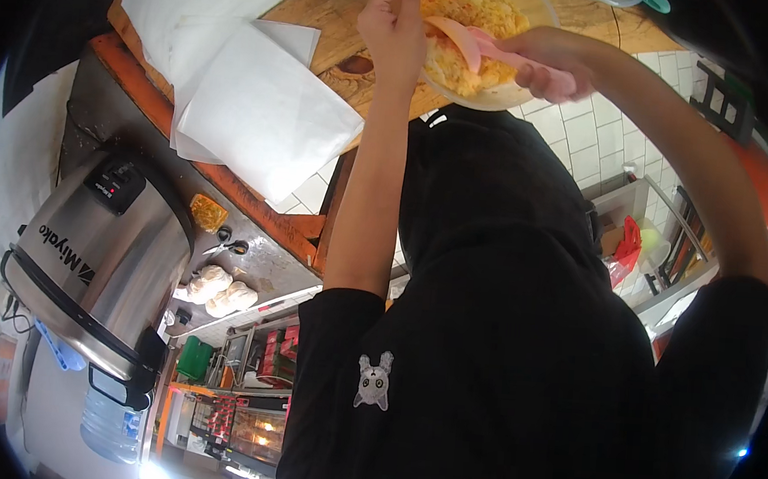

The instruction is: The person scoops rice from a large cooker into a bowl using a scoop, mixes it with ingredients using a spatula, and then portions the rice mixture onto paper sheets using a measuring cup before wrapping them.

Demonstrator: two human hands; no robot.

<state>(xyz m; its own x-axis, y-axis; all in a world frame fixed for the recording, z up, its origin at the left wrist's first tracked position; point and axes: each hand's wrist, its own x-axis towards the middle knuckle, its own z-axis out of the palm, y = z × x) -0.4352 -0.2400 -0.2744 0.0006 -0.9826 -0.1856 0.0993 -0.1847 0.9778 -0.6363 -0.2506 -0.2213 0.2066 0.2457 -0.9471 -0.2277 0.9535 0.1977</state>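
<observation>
My right hand is closed around the handle of a pink plastic rice scoop. The scoop's head rests in yellow-orange seasoned rice, which fills much of a translucent plastic bowl. This bowl sits at the wooden tabletop's near edge and partly overhangs it. At the bowl's left side is my left hand, thumb raised and fingers bent. The picture's top edge cuts off part of that hand, so whether it grips the rim is unclear. White paper sheets lie to its left, some hanging past the table edge.
A steel Miyako rice cooker stands on a lower metal counter at left. Beside it are scissors, an orange-yellow packet and white plastic-wrapped bundles. A teal-handled item lies beyond the bowl. Shelving stands at right.
</observation>
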